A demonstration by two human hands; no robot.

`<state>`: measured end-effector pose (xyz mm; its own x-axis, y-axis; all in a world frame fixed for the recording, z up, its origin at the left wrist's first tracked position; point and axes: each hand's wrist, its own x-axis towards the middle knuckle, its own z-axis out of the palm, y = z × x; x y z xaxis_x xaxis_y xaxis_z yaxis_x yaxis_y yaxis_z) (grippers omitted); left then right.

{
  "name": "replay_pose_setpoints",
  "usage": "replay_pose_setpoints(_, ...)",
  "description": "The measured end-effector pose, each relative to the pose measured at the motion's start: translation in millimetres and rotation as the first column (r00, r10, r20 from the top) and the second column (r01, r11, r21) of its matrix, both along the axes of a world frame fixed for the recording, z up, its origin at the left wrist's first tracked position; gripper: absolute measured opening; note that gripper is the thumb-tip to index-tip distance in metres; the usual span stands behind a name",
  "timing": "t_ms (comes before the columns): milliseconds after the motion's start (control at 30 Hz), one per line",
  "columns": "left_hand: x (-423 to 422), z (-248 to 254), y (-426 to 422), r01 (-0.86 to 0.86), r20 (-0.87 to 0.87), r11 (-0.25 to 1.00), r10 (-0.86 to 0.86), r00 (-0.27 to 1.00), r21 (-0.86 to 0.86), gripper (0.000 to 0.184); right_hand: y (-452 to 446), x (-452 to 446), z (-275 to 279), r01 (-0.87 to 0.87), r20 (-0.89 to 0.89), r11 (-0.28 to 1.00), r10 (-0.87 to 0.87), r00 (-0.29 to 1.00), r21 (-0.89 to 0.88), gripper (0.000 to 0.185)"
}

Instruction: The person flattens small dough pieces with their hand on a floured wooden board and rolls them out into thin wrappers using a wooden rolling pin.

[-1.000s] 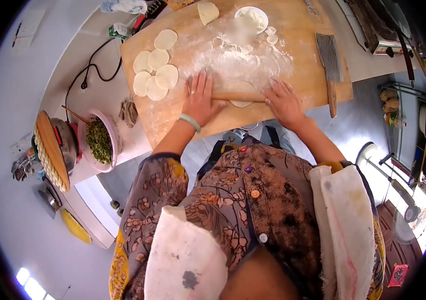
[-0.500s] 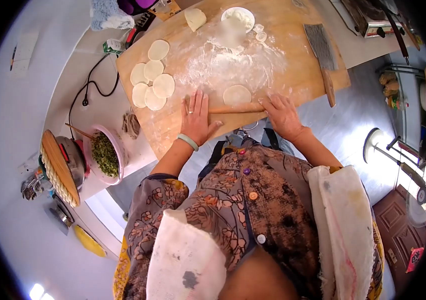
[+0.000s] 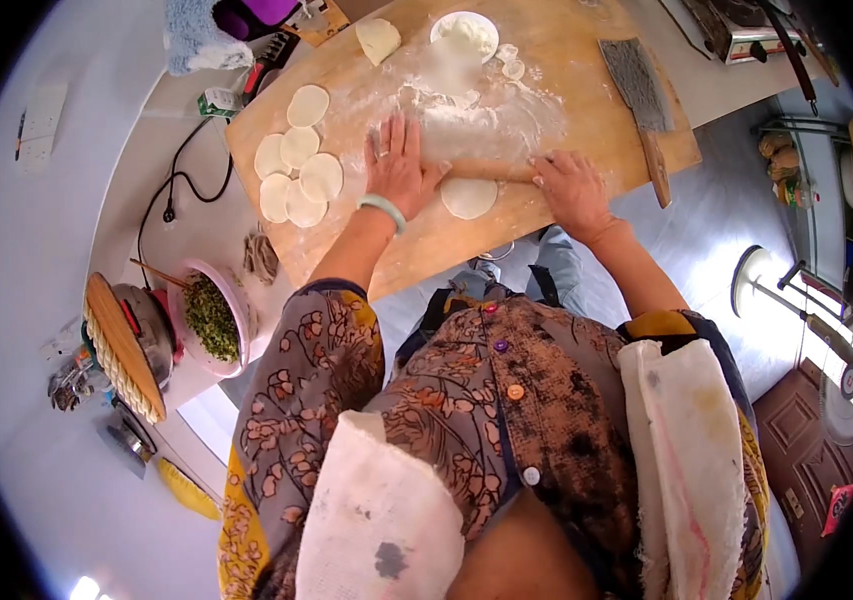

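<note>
A wooden rolling pin lies across the upper part of a thin round dough wrapper on a floured board. My left hand presses on the pin's left end, its fingers stretched out flat past it and its thumb near the dough. At the other end, my right hand has its fingers bent over the pin. Several finished-looking rounds of dough overlap on the board's left side. White flour is spread above the pin.
On the wooden board are a dough lump, a white bowl, small dough pieces and a cleaver at the right. A pink bowl of chopped green filling stands left, near a black cord.
Both hands have pushed the rolling pin away from my body, from below the wrapper onto its upper part. The right fingers now bend more over the pin. My head view has shifted slightly.
</note>
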<state>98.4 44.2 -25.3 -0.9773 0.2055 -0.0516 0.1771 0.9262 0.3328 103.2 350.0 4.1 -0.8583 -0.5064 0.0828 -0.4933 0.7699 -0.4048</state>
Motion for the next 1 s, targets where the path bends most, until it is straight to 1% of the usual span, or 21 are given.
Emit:
replay_pose_setpoints(100,44,5,-4,0.125,0.021,0.987,-0.124,0.992,-0.099,0.09,9,30,-8,-0.01,0.01,1.0,0.01,1.0,-0.003,0.037)
replay_pose_setpoints(133,64,-1,-8,0.148,0.021,0.988,-0.148,0.989,-0.046,0.093,10,39,-4,-0.035,-0.069,0.999,0.034,0.997,-0.015,0.039)
replay_pose_setpoints(233,75,0,-8,0.149,-0.007,0.987,-0.15,0.989,-0.052,0.092,3,40,-4,-0.014,-0.068,0.999,0.011,0.998,-0.041,0.039)
replay_pose_setpoints(267,64,-3,-6,0.114,-0.037,0.991,-0.117,0.992,-0.067,0.091,2,32,-10,-0.044,-0.116,0.999,0.045,0.992,0.013,0.038)
replay_pose_setpoints(367,23,1,-2,0.009,0.005,0.996,-0.008,1.0,-0.09,0.091,0,4,-15,-0.008,-0.047,0.998,0.005,0.999,-0.067,0.038)
replay_pose_setpoints(400,21,2,-2,0.016,0.013,0.994,-0.015,1.0,-0.106,0.091,3,5,-12,-0.007,-0.016,1.0,0.006,1.0,-0.029,0.038)
replay_pose_setpoints(467,38,10,2,0.087,0.04,0.989,-0.083,0.996,-0.12,0.09,12,15,-3,-0.007,0.046,0.999,0.005,0.999,0.041,0.039)
replay_pose_setpoints(533,64,22,3,0.148,0.091,0.982,-0.137,0.986,-0.117,0.09,15,35,-5,-0.021,0.003,0.999,0.021,1.0,-0.029,0.039)
replay_pose_setpoints(600,79,23,1,0.16,0.095,0.982,-0.151,0.984,-0.104,0.092,14,45,-8,-0.026,-0.017,0.995,0.024,1.0,-0.1,0.04)
replay_pose_setpoints(667,85,26,0,0.166,0.112,0.98,-0.154,0.982,-0.111,0.093,12,40,-5,-0.068,-0.002,0.993,0.068,0.998,-0.097,0.04)
replay_pose_setpoints(700,86,27,-1,0.16,0.103,0.981,-0.149,0.983,-0.106,0.092,11,37,-3,-0.09,0.003,0.991,0.091,0.996,-0.098,0.04)
replay_pose_setpoints(800,89,23,-3,0.136,0.079,0.986,-0.129,0.988,-0.092,0.09,9,29,-1,-0.133,-0.059,0.99,0.131,0.99,-0.039,0.039)
replay_pose_setpoints(900,83,15,-3,0.101,0.027,0.992,-0.099,0.995,-0.082,0.089,7,18,-10,-0.144,-0.053,0.989,0.142,0.988,-0.033,0.038)
replay_pose_setpoints(967,59,4,-4,0.067,-0.024,0.995,-0.069,0.997,-0.077,0.087,-1,-3,-15,-0.131,-0.03,0.991,0.13,0.991,-0.035,0.037)
replay_pose_setpoints(1000,46,1,-3,-0.01,-0.016,0.998,0.009,1.0,-0.067,0.085,-3,-10,-18,-0.122,-0.015,0.992,0.122,0.992,-0.036,0.037)
